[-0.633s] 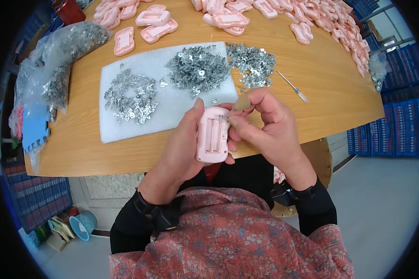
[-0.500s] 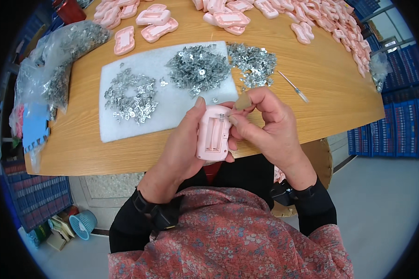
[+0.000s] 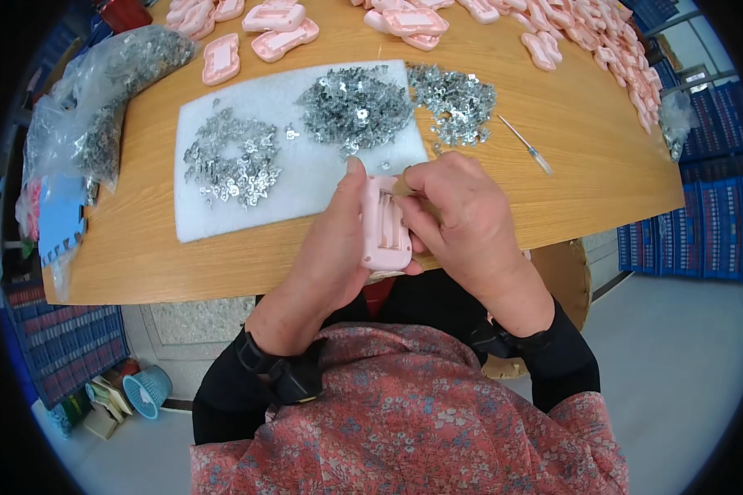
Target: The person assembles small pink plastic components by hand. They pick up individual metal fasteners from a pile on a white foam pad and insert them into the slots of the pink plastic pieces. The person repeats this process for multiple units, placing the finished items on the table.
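My left hand [image 3: 326, 235] is wrapped around a pink plastic housing [image 3: 373, 257], its thumb along the left edge. The housing stands tilted, its long, open battery compartment [image 3: 390, 224] facing up toward me. My right hand [image 3: 464, 210] is closed, with thumb and forefinger pinched at the compartment's upper end. A tan cover on the forefinger shows only in part. What lies between those fingertips is hidden. Just beyond the hands, small metal contact plates lie in a dense pile [image 3: 355, 111] and a looser pile [image 3: 233, 157] on a white foam sheet [image 3: 202, 224].
More metal plates [image 3: 458, 103] lie on the wooden table [image 3: 590, 177] beside a thin pen-like tool [image 3: 527, 147]. Pink housings [image 3: 553, 51] are heaped along the far and right edges. At left sits a plastic bag of metal parts [image 3: 99, 111] near a blue foam piece [image 3: 62, 216].
The housing has tilted and turned its face toward my right hand. My right fingers have curled in tighter over its upper end, covering the metal piece that showed there. The view has shifted slightly.
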`<action>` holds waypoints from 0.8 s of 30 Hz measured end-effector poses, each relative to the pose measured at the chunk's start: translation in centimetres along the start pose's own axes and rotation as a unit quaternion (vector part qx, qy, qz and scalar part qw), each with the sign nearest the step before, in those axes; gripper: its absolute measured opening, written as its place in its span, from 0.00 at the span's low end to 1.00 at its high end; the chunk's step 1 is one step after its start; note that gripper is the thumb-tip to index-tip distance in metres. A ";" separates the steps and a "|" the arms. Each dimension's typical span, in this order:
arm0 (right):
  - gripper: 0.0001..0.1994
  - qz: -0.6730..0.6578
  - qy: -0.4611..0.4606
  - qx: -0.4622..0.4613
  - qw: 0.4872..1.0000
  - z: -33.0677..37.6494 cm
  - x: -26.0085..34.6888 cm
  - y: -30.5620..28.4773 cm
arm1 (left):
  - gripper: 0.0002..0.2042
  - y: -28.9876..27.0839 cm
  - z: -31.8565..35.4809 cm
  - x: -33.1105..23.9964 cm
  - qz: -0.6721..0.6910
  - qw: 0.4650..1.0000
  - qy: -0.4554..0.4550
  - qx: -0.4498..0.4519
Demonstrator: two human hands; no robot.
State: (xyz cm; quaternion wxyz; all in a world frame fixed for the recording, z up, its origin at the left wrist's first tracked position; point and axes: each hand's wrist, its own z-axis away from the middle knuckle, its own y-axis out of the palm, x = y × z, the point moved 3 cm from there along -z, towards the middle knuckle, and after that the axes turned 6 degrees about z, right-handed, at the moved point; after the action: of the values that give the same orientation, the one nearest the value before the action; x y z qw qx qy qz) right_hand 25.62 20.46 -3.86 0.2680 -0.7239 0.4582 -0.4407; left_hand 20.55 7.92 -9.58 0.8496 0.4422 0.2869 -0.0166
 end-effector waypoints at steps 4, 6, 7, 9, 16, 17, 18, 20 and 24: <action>0.08 -0.058 0.077 0.021 0.995 0.3 -0.9 -0.1 | 0.32 -0.2 -0.2 0.1 0.018 1.000 -0.006 0.006; 0.08 -0.124 0.138 0.024 0.982 0.6 -1.3 -0.2 | 0.32 -0.5 -0.2 0.0 0.024 1.000 -0.006 0.015; 0.08 -0.137 0.145 0.028 0.979 0.5 -1.3 -0.2 | 0.32 -0.5 -0.2 -0.1 0.023 1.000 -0.006 0.018; 0.08 -0.163 0.163 0.035 0.973 0.4 -1.2 0.0 | 0.32 -0.5 -0.2 0.0 0.018 1.000 -0.006 0.019; 0.08 -0.137 0.145 0.033 0.979 0.7 -1.1 0.2 | 0.32 -0.5 0.0 0.1 0.006 1.000 -0.003 0.016; 0.07 -0.129 0.137 0.031 0.982 0.7 -1.1 0.2 | 0.32 -0.5 0.0 0.1 0.005 1.000 -0.003 0.015; 0.07 -0.119 0.129 0.028 0.984 0.6 -1.0 0.1 | 0.31 -0.4 0.0 0.1 -0.001 1.000 -0.007 0.016; 0.07 -0.113 0.112 0.038 0.987 0.3 -0.6 0.4 | 0.31 -0.3 0.0 0.3 -0.011 1.000 -0.015 0.018; 0.08 -0.097 0.119 0.034 0.987 0.1 -0.4 -0.2 | 0.31 -1.0 -0.2 0.2 0.013 0.997 -0.015 0.073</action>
State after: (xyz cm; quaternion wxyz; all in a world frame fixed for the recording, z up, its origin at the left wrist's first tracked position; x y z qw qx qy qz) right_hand 25.69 20.90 -3.91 0.1920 -0.6975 0.3991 -0.5633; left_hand 20.38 7.52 -10.51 0.8193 0.5067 0.2664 -0.0328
